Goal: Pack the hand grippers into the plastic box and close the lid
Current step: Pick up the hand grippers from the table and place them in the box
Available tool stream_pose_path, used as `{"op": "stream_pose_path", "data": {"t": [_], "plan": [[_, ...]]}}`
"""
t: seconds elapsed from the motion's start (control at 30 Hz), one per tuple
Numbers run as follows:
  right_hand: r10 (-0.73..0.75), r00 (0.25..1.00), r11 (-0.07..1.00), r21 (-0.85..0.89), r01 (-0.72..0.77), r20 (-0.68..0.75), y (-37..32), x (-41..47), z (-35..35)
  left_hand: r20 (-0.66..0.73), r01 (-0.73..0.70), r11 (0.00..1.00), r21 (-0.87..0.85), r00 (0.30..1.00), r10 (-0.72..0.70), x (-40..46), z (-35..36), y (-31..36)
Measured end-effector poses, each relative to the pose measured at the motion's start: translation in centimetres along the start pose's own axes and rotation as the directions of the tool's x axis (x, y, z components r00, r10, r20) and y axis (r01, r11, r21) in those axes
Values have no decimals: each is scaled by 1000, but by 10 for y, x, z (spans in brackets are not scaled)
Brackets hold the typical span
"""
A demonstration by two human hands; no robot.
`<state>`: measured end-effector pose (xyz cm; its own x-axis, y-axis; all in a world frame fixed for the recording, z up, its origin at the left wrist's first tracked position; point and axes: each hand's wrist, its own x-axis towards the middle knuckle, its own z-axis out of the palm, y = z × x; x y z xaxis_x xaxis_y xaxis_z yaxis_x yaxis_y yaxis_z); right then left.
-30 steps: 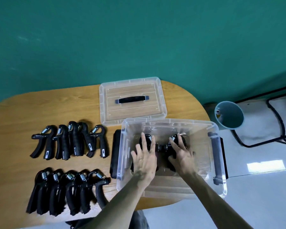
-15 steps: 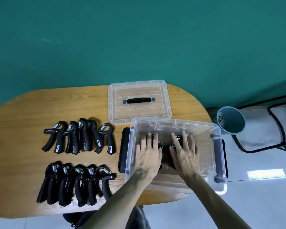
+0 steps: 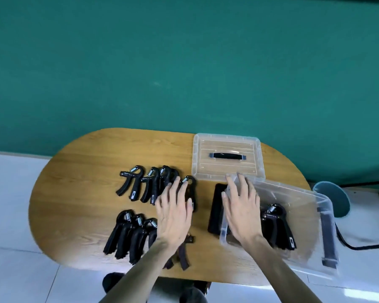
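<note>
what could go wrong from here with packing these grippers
1. The plastic box overhangs the table's right edge, so added weight might tip it off.
2. The left hand reaches across two tightly overlapped rows of hand grippers; grabbing one may drag its neighbours.
3. The lid touches the box's far rim and could get shoved.

A plain, staged indoor room is suggested rather than a home. A bare teal wall point(image 3: 184, 62) is seen from nine to three o'clock, and pale floor tiles point(image 3: 13, 204) lie below. An oval wooden table point(image 3: 85, 171) stands against it, with black cables point(image 3: 359, 246) trailing at three o'clock.
</note>
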<state>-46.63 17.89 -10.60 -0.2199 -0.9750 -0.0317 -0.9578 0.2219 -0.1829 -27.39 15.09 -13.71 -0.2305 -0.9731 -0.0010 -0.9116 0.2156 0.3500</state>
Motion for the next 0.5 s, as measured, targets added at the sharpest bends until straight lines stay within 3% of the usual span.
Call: {"op": "stream_pose_path", "data": {"t": [0.2, 0.5], "plan": [[-109, 993, 994, -3, 109, 52, -93, 12, 32, 130, 220, 973, 72, 965, -228, -34, -8, -116], [-138, 949, 984, -66, 163, 285, -183, 19, 104, 346, 199, 978, 56, 915, -206, -53, -6, -222]]}}
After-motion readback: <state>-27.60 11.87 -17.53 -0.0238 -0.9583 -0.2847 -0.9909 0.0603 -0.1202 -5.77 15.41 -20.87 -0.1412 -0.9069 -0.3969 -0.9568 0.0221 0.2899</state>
